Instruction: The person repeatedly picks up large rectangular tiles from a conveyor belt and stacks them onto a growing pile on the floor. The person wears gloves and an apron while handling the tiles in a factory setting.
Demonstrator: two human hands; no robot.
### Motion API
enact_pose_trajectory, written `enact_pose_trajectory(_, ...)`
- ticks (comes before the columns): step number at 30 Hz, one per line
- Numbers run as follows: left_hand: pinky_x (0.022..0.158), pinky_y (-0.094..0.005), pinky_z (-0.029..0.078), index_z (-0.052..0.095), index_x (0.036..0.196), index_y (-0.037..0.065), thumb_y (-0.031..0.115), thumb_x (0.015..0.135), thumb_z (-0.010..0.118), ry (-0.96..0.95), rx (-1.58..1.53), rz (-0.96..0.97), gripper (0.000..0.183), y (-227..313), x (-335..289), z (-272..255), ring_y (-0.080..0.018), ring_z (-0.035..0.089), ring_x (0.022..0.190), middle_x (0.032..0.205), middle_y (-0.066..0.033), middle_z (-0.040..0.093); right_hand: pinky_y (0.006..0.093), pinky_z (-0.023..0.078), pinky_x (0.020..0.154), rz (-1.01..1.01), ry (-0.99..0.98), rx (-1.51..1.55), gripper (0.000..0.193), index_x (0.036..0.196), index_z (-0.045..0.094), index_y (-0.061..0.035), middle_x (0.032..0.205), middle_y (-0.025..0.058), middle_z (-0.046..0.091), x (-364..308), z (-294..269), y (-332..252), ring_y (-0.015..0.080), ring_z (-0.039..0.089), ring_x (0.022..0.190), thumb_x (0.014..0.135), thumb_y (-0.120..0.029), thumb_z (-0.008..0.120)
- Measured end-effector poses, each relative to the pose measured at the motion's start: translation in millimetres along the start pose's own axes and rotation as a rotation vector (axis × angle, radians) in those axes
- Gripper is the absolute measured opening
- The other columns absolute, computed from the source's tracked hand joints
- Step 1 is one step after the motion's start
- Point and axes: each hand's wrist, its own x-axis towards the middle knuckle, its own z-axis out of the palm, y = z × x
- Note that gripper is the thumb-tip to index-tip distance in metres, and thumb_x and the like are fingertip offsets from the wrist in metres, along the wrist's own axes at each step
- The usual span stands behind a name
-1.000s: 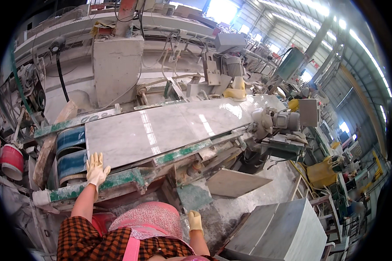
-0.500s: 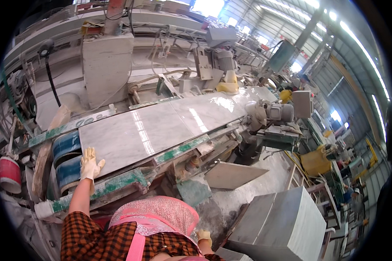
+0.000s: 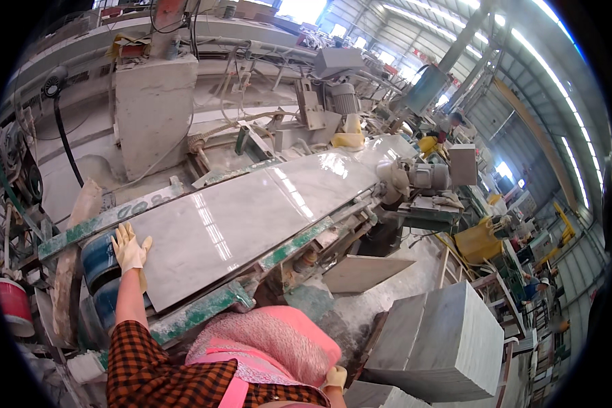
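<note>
A long, shiny pale-grey stone slab (image 3: 231, 224) lies flat on a conveyor between green-and-white rails, with further slabs beyond it. My left hand (image 3: 130, 253), in a cream glove, is open with its fingers spread at the slab's left end. It lies over the blue curved belt (image 3: 100, 262), its thumb side beside the slab's end edge; whether the palm presses on the stone I cannot tell. My right hand (image 3: 335, 376), also gloved, hangs low by my pink apron (image 3: 285, 340). Its fingers are curled, and anything inside them is hidden.
Grey stone blocks (image 3: 428, 340) stand at the lower right, near my right hand. A thin panel (image 3: 364, 273) leans beside the conveyor. A motor unit (image 3: 425, 177) stands close to its far right end. A red bucket (image 3: 13, 306) is at the far left.
My left hand has shifted away from me along the slab's end. The slab appears slightly farther right on the conveyor, showing more blue belt. The whole view has tilted a little.
</note>
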Motion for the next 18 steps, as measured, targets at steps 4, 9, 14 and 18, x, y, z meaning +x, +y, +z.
enact_pose_trajectory(4, 0.119, -0.0443, 0.008, 0.028, 0.149, 0.006, 0.059, 0.091, 0.04, 0.03, 0.005, -0.018, 0.08, -4.3, 24.8, -8.1, -0.0274, 0.019, 0.145, 0.157, -0.0143, 0.023, 0.0448, 0.046, 0.061, -0.11, 0.418, -0.361, 0.025, 0.082, 0.062, 0.0084, 0.072, 0.0235, 0.063, -22.2, -18.2, 43.7, 0.0311, 0.059, 0.062, 0.075, -0.012, 0.049)
enact_pose_trajectory(9, 0.118, -0.0458, 0.01, 0.036, 0.146, 0.005, 0.057, 0.091, 0.041, 0.056, -0.02, -0.007, 0.076, -12.5, 45.3, 1.3, -0.0262, 0.021, 0.144, 0.153, -0.0155, 0.03, 0.0447, 0.05, 0.072, -0.111, 0.593, -0.315, 0.03, 0.093, 0.066, 0.0023, 0.081, 0.0239, 0.065, -24.1, -30.5, 103.4, 0.0382, 0.062, 0.074, 0.084, -0.023, 0.052)
enact_pose_trajectory(14, 0.117, -0.0459, 0.012, 0.038, 0.144, 0.006, 0.052, 0.092, 0.043, 0.1, -0.048, -0.007, 0.07, -17.1, 48.1, 1.5, -0.0272, 0.023, 0.143, 0.152, -0.0144, 0.033, 0.0441, 0.049, 0.072, -0.144, 0.594, -0.264, 0.029, 0.093, 0.064, 0.0055, 0.082, 0.0246, 0.065, -52.0, -19.8, 75.1, 0.0361, 0.062, 0.075, 0.082, -0.017, 0.05)
enact_pose_trajectory(18, 0.116, -0.0467, 0.015, 0.034, 0.147, 0.008, 0.049, 0.094, 0.043, 0.12, -0.04, -0.054, 0.067, -11.5, 41.0, 3.2, -0.0288, 0.026, 0.142, 0.151, -0.0171, 0.034, 0.0437, 0.048, 0.072, -0.23, 0.568, -0.22, 0.028, 0.093, 0.063, 0.008, 0.084, 0.0251, 0.065, -69.2, -16.6, 55.3, 0.0344, 0.062, 0.076, 0.081, -0.013, 0.048)
